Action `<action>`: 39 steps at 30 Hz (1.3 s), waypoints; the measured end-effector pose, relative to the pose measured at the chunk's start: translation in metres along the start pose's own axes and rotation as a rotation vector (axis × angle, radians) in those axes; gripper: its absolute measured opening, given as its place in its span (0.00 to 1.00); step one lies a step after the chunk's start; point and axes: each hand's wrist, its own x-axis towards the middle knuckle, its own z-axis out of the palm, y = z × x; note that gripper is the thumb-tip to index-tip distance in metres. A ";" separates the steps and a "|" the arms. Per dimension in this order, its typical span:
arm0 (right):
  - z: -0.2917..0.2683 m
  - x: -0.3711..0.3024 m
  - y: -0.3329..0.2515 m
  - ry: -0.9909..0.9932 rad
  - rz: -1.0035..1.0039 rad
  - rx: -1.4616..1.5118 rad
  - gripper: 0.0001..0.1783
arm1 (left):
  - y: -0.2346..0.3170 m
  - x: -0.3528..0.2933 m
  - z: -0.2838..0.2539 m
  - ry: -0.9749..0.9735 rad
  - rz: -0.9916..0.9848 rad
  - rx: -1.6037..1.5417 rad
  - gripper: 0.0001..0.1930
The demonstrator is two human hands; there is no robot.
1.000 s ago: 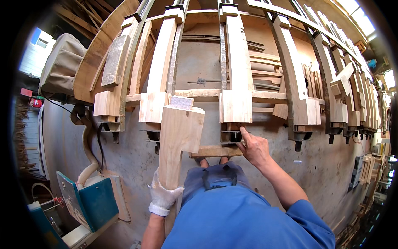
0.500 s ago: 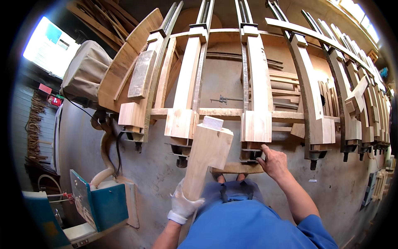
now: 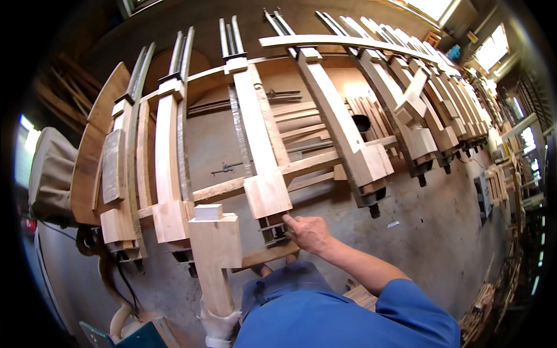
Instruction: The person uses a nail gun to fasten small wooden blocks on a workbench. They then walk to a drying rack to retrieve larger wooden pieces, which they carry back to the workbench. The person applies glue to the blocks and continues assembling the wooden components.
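Observation:
My left hand (image 3: 218,322), in a white glove, grips the lower end of a thick L-shaped wooden piece (image 3: 212,261). The piece stands upright, with a small pale block (image 3: 208,212) on its top end. My bare right hand (image 3: 310,234) has its fingers curled at the near end of a long metal bar clamp (image 3: 272,226). Along that clamp lies a pale timber beam (image 3: 255,139) with a wider block at its near end. The fingertips are partly hidden against the clamp end.
Several similar clamped beams (image 3: 168,145) run side by side on wooden rails (image 3: 313,167). A loose strip (image 3: 342,40) lies across the far ends. At left are a covered machine (image 3: 53,174) and a hose (image 3: 119,319); a teal machine (image 3: 136,339) stands lower left.
The view has swung to the right, so the clamps appear farther left and more of the right-hand side shows. Both hands keep their holds on the wooden piece and the clamp.

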 end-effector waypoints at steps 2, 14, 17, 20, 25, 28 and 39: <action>0.002 -0.003 -0.001 0.005 0.022 0.022 0.20 | 0.005 0.002 -0.002 0.016 0.030 -0.004 0.46; 0.008 -0.006 0.002 0.049 0.008 0.018 0.20 | 0.037 0.016 0.000 -0.010 0.008 0.007 0.47; 0.009 -0.006 0.002 0.073 0.000 0.044 0.20 | 0.042 0.016 -0.001 -0.008 0.023 0.070 0.47; 0.010 -0.002 0.005 0.075 -0.016 0.024 0.22 | 0.026 0.019 0.006 -0.015 0.109 0.124 0.47; 0.008 -0.007 0.008 0.054 -0.004 0.028 0.25 | 0.058 0.024 -0.002 -0.051 0.021 0.146 0.47; 0.006 -0.012 0.008 0.082 -0.015 0.056 0.28 | 0.055 0.022 -0.001 -0.031 0.067 0.041 0.46; 0.000 0.005 -0.007 -0.034 -0.029 0.012 0.31 | 0.062 0.018 -0.008 -0.027 -0.017 -0.033 0.50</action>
